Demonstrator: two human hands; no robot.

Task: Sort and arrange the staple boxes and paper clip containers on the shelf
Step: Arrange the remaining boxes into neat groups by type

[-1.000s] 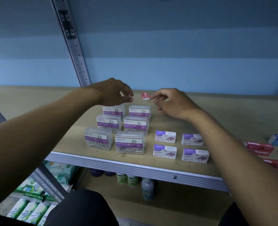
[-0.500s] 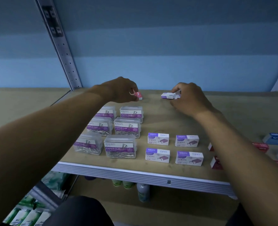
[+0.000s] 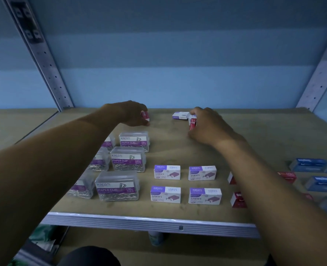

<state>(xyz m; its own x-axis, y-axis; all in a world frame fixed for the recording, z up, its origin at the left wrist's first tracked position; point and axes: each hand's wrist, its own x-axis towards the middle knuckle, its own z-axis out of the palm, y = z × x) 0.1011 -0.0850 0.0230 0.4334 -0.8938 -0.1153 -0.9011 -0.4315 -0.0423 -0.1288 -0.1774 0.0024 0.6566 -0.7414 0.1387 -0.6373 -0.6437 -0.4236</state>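
Pinching small red-and-white staple boxes: left hand (image 3: pixel 132 114) one (image 3: pixel 145 116), right hand (image 3: pixel 208 125) another (image 3: pixel 193 123).

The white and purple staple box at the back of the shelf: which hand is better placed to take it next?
Probably the right hand: it lies just beside the white and purple staple box, though it already grips a small red box. The left hand is farther off, holding another red box.

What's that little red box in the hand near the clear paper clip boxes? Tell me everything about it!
The small red box looks like cardboard, red with a white end. The left hand grips it in curled fingers, so only part of it shows. It is tilted, at the back of the wooden shelf, just behind the paper clip containers. Whether its lower corner touches the shelf cannot be told. Its print is too blurred to read.
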